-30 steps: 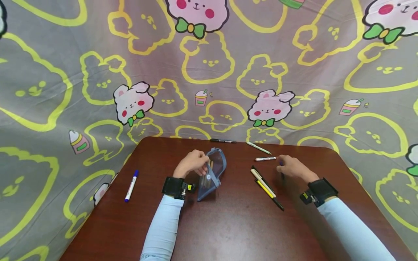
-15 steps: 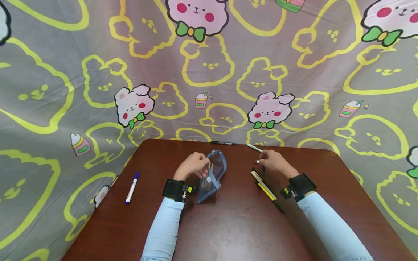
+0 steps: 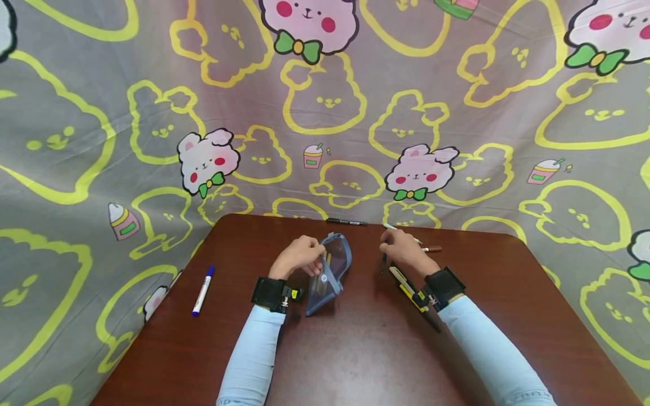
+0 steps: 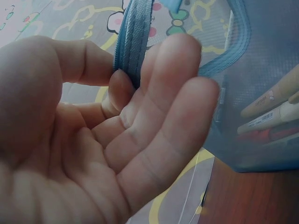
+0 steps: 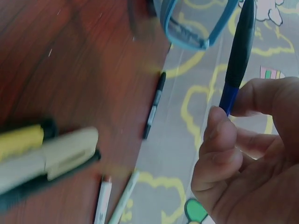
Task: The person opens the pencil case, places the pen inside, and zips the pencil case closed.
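Blue mesh forms the pouch [image 3: 327, 285], located just below the centre of the head frame, tilted, with its mouth gaping. Stored pens [image 4: 268, 102] show through the mesh at the right of the left wrist frame. The left hand [image 3: 301, 256] pinches the zipper band [image 4: 135, 42] between thumb and fingers. The right hand [image 3: 403, 249], right of centre, pinches a dark pen [image 5: 240, 51] at its blue section, apart from the pouch. Below the right hand, a cream pen [image 3: 398, 275], a yellow pen [image 3: 412, 297] and a black pen [image 3: 430, 322] lie close together on the surface [image 3: 350, 349]. Behind that hand, a pale green pen [image 3: 390, 226] and a brown-ended marker [image 3: 431, 248] are partly hidden. One black marker [image 3: 346, 221] lies along the far edge; one blue-capped marker [image 3: 203, 291] lies at left. Patterned fabric [image 3: 325, 135] fills the upper frame.
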Available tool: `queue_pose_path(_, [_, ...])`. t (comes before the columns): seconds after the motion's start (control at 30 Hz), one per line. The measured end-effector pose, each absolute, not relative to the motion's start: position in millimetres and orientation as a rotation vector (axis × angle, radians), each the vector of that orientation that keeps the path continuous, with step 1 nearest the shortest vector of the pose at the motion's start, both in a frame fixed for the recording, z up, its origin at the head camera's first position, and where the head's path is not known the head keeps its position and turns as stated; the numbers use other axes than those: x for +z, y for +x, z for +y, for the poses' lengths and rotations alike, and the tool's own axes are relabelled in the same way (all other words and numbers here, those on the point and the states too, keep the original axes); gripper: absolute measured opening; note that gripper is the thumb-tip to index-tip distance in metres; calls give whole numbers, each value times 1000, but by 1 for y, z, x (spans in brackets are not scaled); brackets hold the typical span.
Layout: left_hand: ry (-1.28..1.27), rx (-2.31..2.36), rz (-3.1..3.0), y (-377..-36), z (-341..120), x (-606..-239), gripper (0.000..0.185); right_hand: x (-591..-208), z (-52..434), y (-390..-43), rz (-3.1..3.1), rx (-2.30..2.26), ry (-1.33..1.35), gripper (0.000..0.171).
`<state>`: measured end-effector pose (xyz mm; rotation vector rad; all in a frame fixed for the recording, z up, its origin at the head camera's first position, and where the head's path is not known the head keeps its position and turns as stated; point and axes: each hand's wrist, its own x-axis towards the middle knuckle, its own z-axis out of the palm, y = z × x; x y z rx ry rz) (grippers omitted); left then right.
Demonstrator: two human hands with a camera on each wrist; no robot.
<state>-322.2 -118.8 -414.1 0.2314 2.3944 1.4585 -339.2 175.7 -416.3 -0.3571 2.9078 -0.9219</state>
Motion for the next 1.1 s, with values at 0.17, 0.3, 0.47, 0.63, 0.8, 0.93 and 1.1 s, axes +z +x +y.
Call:
queue_pose_path(0.17, [234, 1463, 2386, -321, -118, -414, 20, -417, 154, -340, 2955, -972, -383, 29])
queue_pose_path(0.3, [233, 1464, 2394, -321, -118, -415, 20, -417, 138, -342, 2978, -998, -356, 32])
queue_pose_path(0.47, [219, 1474, 2387, -321, -119, -415, 19, -416, 119, -342, 2979, -1087, -342, 34])
queue_pose_path(0.63, [219, 1468, 2395, -322, -119, -415, 19, -415, 104, -341, 2964, -1123, -344, 31])
queue_pose_path(0.8, [223, 1460, 2396, -323, -118, -415, 19, -418, 92, -340, 2964, -1131, -339, 29])
queue_pose_path(0.93, [216, 1454, 2394, -323, -118, -415, 20, -422, 83, -338, 2967, -1139, -348, 30])
queue_pose_path(1.1, [217, 1430, 2417, -323, -118, -415, 22, -429, 71, -334, 2965, -1102, -381, 30])
